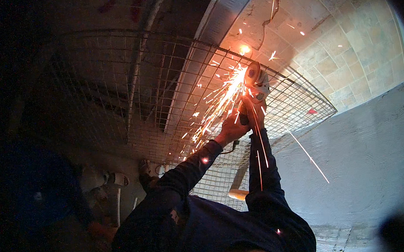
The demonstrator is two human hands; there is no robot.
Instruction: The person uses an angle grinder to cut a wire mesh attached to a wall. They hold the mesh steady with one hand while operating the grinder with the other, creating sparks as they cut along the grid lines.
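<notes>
Both my arms stretch forward, with my left hand (233, 128) and my right hand (256, 114) closed around the body of an angle grinder (261, 87). Its round disc (252, 73) meets the wire mesh panel (300, 92), near the panel's far edge. A bright spray of orange sparks (230, 92) streams from there down to the left, and single sparks fly past my right forearm. Glare and sparks partly hide the contact point. A dark cord (231, 149) hangs beside my left wrist.
A pale metal beam (219, 20) runs behind the mesh, next to cracked stone-like tiles (339, 50). Grey plaster (349, 154) lies to the right. Something with an orange-yellow end (238, 194) lies below the mesh. At lower left, another person's hand (102, 232) shows dimly.
</notes>
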